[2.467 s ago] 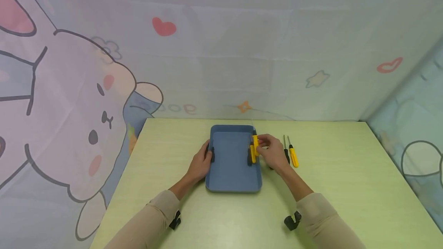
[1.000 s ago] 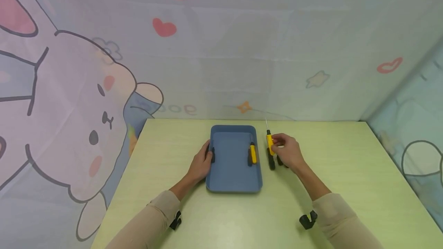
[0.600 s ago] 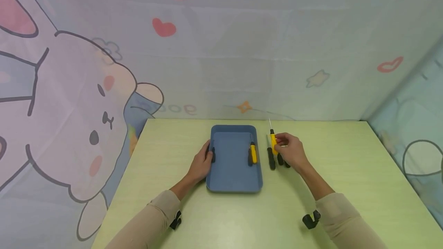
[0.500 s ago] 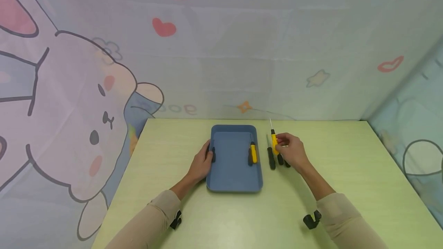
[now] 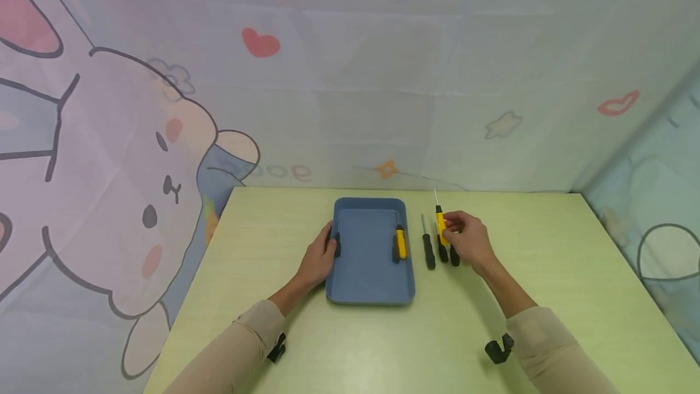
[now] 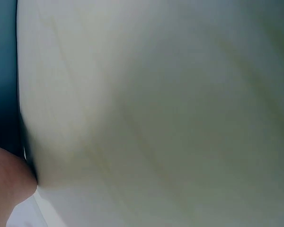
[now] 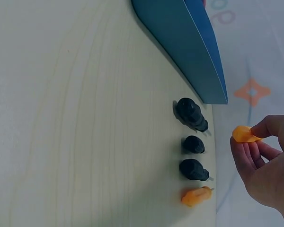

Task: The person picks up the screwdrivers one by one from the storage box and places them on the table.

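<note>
My left hand [image 5: 318, 257] grips the left wall of a blue-grey tray [image 5: 369, 292], its thumb over the rim. In that tray a yellow-handled screwdriver [image 5: 401, 244] lies by a dark-handled one [image 5: 395, 252] along the right wall; another dark handle [image 5: 337, 245] shows by my left thumb. Between thumb and fingers, my right hand [image 5: 471, 243] pinches a yellow screwdriver [image 5: 440, 222], blade pointing away. It is raised over three black-handled screwdrivers [image 5: 429, 252] lying side by side right of the tray. The right wrist view also shows a yellow-handled screwdriver [image 7: 196, 196] at their end, hidden by my hand in the head view.
The pale green table [image 5: 355, 345] ends at a patterned cloth wall [image 5: 459, 78] just behind the tray. More cloth hangs at the left and right sides. Each wrist carries a black mount [image 5: 497, 350].
My right hand has carried the yellow screwdriver rightward, from over the tray's right wall to above the black-handled screwdrivers on the table. My left hand and the tray have stayed in place.
</note>
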{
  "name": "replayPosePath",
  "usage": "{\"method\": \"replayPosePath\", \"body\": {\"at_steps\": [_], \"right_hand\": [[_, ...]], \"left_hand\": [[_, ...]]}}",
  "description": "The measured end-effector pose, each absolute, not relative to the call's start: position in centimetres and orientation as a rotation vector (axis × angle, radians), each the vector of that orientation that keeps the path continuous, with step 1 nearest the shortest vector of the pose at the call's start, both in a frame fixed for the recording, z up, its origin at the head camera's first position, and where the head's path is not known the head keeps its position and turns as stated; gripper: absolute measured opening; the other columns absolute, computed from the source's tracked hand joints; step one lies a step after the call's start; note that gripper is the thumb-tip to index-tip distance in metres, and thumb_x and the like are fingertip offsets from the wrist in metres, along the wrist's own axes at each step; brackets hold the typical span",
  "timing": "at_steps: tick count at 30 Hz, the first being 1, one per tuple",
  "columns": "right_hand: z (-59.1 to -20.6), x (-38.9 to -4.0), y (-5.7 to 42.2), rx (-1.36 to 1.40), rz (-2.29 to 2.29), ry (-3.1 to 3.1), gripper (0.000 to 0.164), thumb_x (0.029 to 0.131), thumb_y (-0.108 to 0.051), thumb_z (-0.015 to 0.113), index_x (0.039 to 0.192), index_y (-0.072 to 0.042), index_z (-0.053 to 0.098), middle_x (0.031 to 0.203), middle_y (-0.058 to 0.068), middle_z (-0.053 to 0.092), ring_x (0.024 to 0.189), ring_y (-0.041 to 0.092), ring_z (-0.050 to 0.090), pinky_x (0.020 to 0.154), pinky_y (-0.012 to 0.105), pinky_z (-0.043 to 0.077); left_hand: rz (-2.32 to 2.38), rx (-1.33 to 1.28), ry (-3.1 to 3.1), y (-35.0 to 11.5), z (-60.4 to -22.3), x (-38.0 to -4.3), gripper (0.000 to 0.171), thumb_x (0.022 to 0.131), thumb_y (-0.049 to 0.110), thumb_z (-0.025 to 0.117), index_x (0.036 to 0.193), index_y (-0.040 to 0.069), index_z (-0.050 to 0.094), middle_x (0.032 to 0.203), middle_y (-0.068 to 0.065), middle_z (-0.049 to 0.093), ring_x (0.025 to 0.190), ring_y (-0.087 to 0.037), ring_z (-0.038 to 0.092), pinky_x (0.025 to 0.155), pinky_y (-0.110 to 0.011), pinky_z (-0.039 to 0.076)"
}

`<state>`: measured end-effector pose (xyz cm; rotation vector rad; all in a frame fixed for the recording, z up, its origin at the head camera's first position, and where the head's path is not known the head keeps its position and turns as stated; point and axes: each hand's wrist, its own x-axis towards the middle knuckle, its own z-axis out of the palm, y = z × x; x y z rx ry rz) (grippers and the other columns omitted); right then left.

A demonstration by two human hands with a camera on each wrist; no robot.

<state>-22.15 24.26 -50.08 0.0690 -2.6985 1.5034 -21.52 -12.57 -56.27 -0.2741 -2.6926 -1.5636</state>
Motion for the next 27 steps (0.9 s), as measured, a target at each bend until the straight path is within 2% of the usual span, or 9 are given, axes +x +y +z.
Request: {"method": "replayPosePath", "body": {"at_steps": [11, 27], "right_hand": [[-50.6, -22.1, 25.2, 0.021, 1.504, -2.686, 0.039, 0.095, 0.0, 0.066, 0.132, 0.009, 0.064, 0.118, 0.024, 0.067, 0.108, 0.034, 0.063, 0.074, 0.015, 0.053], [-51.2, -21.6, 27.5, -0.111, 1.496, -2.706, 0.039, 0.098, -0.004, 0.066, 0.134, 0.01, 0.062, 0.118, 0.023, 0.065, 0.101, 0.029, 0.061, 0.071, 0.014, 0.054]], "left_hand": [[-1.555, -0.275, -2.687, -12.6, -56.4, -21.5, 0.055, 0.115, 0.016, 0.038, 0.167, 0.003, 0.029, 0.167, -0.018, 0.038, 0.154, -0.037, 0.036, 0.125, -0.052, 0.03], [-1.556, -0.302, -2.674, -12.6, -56.2, -21.4, 0.055, 0.114, 0.016, 0.038, 0.166, 0.002, 0.028, 0.167, -0.02, 0.038, 0.154, -0.038, 0.036, 0.125, -0.053, 0.03]]}}
